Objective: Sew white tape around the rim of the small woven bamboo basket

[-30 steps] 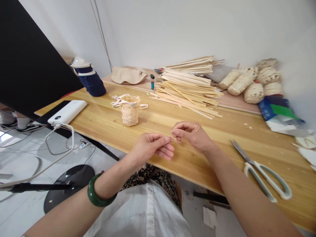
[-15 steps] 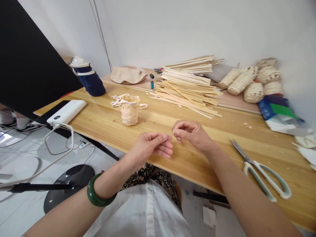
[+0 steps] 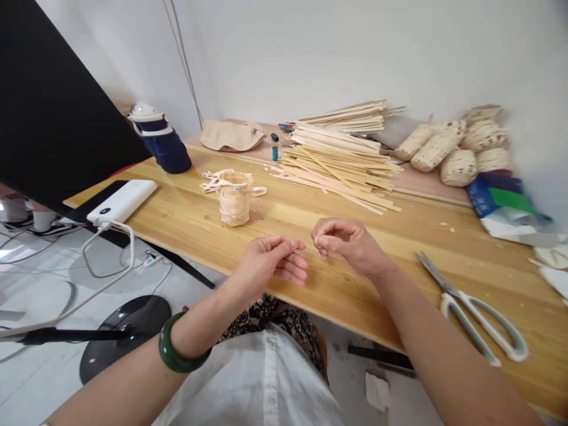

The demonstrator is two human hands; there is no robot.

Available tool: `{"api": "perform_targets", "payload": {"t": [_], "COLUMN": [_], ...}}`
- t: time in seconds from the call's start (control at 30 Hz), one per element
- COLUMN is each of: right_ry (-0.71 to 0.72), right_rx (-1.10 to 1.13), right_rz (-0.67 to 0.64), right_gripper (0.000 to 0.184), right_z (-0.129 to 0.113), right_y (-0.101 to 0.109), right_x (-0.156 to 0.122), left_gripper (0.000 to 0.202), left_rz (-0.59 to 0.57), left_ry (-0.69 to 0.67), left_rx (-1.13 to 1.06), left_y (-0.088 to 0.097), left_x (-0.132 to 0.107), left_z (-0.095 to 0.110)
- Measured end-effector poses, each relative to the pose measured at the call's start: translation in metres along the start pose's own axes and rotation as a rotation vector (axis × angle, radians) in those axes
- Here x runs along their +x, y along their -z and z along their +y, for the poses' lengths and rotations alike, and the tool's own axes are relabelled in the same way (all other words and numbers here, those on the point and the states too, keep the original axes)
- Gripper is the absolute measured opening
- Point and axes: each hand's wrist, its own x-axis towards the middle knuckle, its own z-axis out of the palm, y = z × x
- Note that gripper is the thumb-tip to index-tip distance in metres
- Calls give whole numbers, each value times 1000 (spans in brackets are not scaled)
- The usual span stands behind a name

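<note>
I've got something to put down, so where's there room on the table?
There's room between the white power bank and the small basket, and between the right hand and the scissors. It's crowded along the back, with pale strips and woven pieces.

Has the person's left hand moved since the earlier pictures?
Yes, slightly: judged against the woven basket, the left hand has drawn leftward at its fingertips, widening its gap from the right hand.
</note>
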Motion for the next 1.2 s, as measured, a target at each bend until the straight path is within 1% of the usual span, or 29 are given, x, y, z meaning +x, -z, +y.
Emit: {"api": "perform_targets", "payload": {"t": [0.17,0.3,0.37,0.53,0.77,0.93,1.1,1.2], "right_ry": [-12,-26,-32,-52,-41,-28,-20,-14], "right_rx": [-3,-10,-14,-15,7,19,20,14], "right_rz": [6,9,14,8,-15,-38,-31,-22], "right_gripper": [22,19,17,15,14,12,15,15], "right_z": [3,4,4,3,4,2,2,3], "right_y": [1,0,0,-1,0,0,0,0], "right_x": [1,2,2,2,2,1,1,1], "left_gripper": [26,27,27,22,19,23,31,35], "left_rz": [-59,-115,-123,-82,-43,-23,59,77], "left_ry": [46,2,-14,-61,-91,-103,-164,-170], "left_rx": [8,31,54,120,79,53,41,58], "left_y": [1,0,0,-1,-1,-2,-2,-1], "left_x": [0,-2,-3,-2,-2,-2,-2,-2], "left_z": [-1,0,0,-3,-4,-4,-3,-3]}}
